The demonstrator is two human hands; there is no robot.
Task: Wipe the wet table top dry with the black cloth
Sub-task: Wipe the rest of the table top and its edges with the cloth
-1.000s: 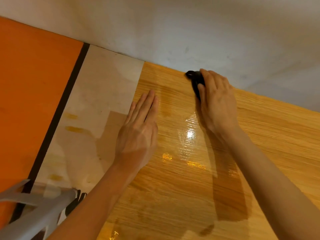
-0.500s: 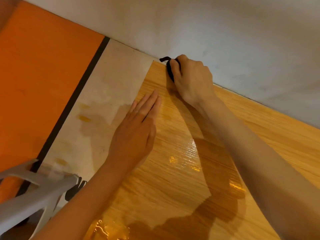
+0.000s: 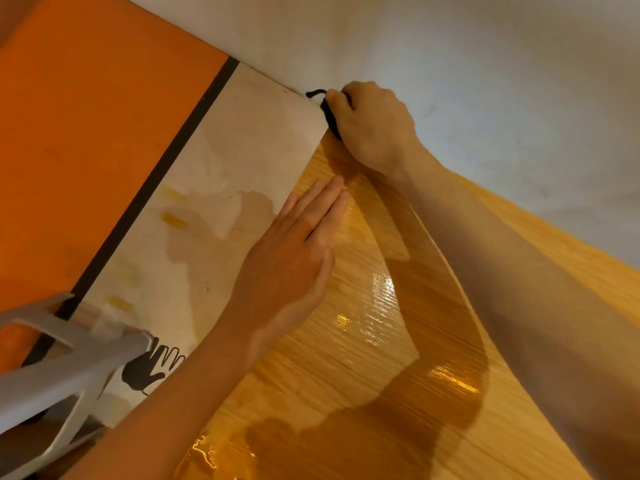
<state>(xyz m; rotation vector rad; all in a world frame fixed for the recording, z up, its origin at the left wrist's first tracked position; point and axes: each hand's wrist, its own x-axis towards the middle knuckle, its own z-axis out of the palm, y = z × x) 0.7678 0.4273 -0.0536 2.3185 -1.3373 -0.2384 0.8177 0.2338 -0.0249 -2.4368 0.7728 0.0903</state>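
One view only, from a head-worn wide-angle camera; no second view is given for overlap. The scene is seen from above, angled forward and down toward the far left corner of the wooden table top (image 3: pixel 363 341), where it meets the pale wall (image 3: pixel 450 64). The table is seen at close, arm's-reach range, and both forearms are seen entering from the bottom edge. Straight edges are bowed by the lens. The floor (image 3: pixel 86 133) is taken in at left.
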